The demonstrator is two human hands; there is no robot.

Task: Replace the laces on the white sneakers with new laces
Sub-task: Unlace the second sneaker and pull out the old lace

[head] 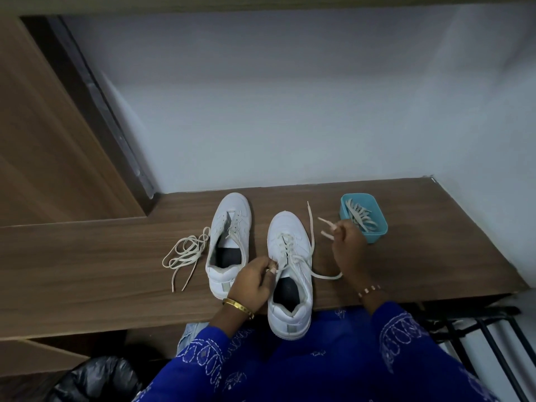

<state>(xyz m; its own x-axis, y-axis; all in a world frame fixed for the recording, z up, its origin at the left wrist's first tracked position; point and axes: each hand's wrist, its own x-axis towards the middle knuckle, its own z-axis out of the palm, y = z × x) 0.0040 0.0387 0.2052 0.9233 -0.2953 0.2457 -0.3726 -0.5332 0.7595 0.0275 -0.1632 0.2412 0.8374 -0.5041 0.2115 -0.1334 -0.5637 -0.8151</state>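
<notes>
Now the near shoe [290,274] sits at the surface [101,256] edge, close to reach. Left hand [253,281] pinches its lace [311,245] to steady it; right hand [348,250] has a tight grip on lace ends. Spare laces wait in the blue tub [377,232].

The setting is a domestic interior, most likely a bedroom or entry area of a home. A wood-laminate ledge [406,256] runs along a plain white wall [290,111] and ends at the room corner on the right; a matching wood-laminate panel [43,126] with a dark edge strip rises at the ledge's left end. Household items confirm this: a black plastic bag [98,378] lies below the ledge's near edge at left, and a black metal rack [487,329] stands below its near right corner.
</notes>
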